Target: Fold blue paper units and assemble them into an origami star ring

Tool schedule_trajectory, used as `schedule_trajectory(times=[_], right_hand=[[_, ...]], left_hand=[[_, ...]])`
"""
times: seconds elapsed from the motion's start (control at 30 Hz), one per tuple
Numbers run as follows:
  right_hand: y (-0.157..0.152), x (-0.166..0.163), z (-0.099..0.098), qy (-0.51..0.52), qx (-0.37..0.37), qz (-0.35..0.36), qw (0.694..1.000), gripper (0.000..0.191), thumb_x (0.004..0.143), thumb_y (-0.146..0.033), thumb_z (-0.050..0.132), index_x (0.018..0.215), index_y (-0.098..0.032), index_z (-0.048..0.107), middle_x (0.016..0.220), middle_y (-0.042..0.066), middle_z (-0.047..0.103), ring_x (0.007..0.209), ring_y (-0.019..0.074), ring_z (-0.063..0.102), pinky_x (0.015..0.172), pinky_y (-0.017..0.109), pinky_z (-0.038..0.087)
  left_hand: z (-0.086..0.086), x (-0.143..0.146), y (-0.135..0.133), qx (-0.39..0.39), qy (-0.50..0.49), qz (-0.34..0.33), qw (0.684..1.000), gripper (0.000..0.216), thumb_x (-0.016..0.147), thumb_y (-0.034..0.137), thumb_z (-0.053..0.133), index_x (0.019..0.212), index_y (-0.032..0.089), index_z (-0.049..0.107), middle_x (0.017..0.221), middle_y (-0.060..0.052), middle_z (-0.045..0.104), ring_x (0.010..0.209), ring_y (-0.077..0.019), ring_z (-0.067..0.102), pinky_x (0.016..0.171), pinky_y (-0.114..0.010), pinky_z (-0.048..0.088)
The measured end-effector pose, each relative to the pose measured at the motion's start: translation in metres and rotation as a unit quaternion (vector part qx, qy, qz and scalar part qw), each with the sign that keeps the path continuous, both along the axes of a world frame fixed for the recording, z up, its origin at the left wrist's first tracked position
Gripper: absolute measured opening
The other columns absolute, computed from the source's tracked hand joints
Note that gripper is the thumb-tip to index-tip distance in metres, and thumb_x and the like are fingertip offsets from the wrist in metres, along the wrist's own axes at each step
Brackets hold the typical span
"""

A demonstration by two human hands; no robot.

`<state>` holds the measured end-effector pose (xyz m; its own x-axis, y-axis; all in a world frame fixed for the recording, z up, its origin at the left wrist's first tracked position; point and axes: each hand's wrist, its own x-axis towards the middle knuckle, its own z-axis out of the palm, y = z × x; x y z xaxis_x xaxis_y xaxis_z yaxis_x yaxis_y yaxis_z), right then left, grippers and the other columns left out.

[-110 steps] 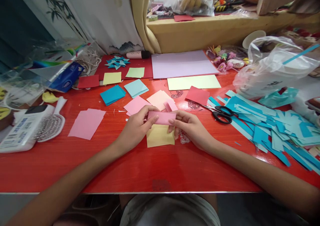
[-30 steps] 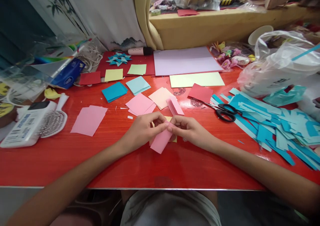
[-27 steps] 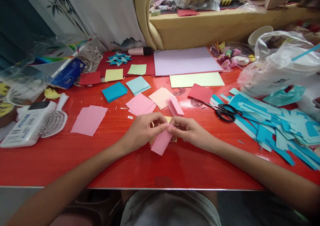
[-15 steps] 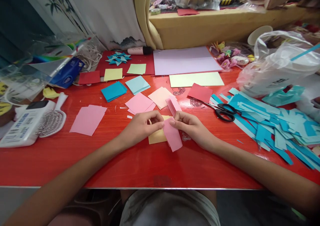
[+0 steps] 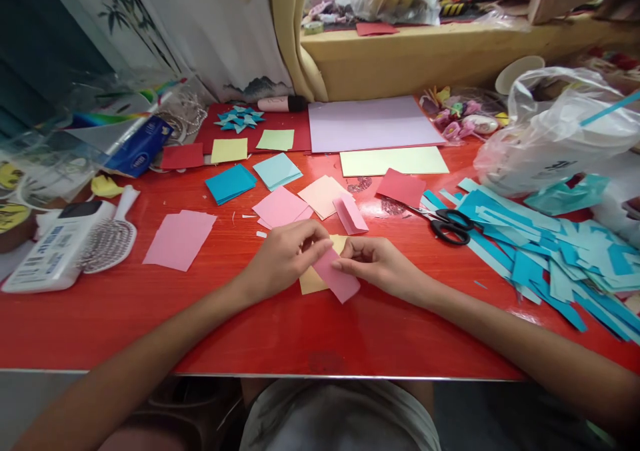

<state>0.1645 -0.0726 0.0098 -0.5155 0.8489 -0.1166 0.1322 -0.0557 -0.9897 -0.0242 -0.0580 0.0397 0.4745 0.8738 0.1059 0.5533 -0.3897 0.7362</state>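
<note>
Between my two hands is a folded piece of pink paper (image 5: 338, 279), tilted over the table. My left hand (image 5: 290, 254) pinches its upper left end with thumb and fingertips. On its right edge, my right hand (image 5: 377, 264) grips it between thumb and bent forefinger. A yellow paper square (image 5: 311, 283) lies flat beneath, partly hidden by the hands. Just beyond my right hand rests another folded pink paper (image 5: 351, 214). Pink squares (image 5: 279, 206) and peach squares (image 5: 321, 196) lie behind my hands.
Black-handled scissors (image 5: 450, 226) touch a red square (image 5: 400, 187), beside a heap of blue paper strips (image 5: 555, 251). At left are more pink squares (image 5: 180, 239), a hairbrush (image 5: 111, 238) and a white bottle (image 5: 57, 248). Blue squares (image 5: 230, 183) and a lilac sheet (image 5: 373, 123) lie farther back.
The held pink paper has turned to a more sideways slant, and my right hand has dropped slightly toward me. The folded pink paper behind it now shows more fully.
</note>
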Motion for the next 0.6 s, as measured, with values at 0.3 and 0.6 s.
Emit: schedule_trajectory(times=[0.3,0.6], right_hand=[[0.001,0.003,0.007,0.022,-0.012,-0.015,1.000,0.030,0.082,-0.042,0.056,0.069,-0.015,0.051,0.068,0.003,0.065,0.059,0.0106,0.060,0.051,0.021,0.044],[0.005,0.008,0.000,0.090,0.084,-0.230,0.965,0.033,0.087,-0.043,0.048,0.065,-0.020,0.040,0.051,-0.005,0.047,0.039,0.0059,0.037,0.039,0.022,0.028]], left_hand=[[0.007,-0.009,0.015,0.035,-0.031,0.077,0.996,0.021,0.085,0.034,0.046,0.075,0.018,0.056,0.074,0.000,0.058,0.065,-0.0108,0.048,0.058,-0.024,0.035],[-0.008,-0.035,0.050,0.033,-0.009,0.187,0.982,0.018,0.085,0.033,0.044,0.080,0.019,0.053,0.084,-0.002,0.059,0.070,-0.0126,0.048,0.063,-0.026,0.037]])
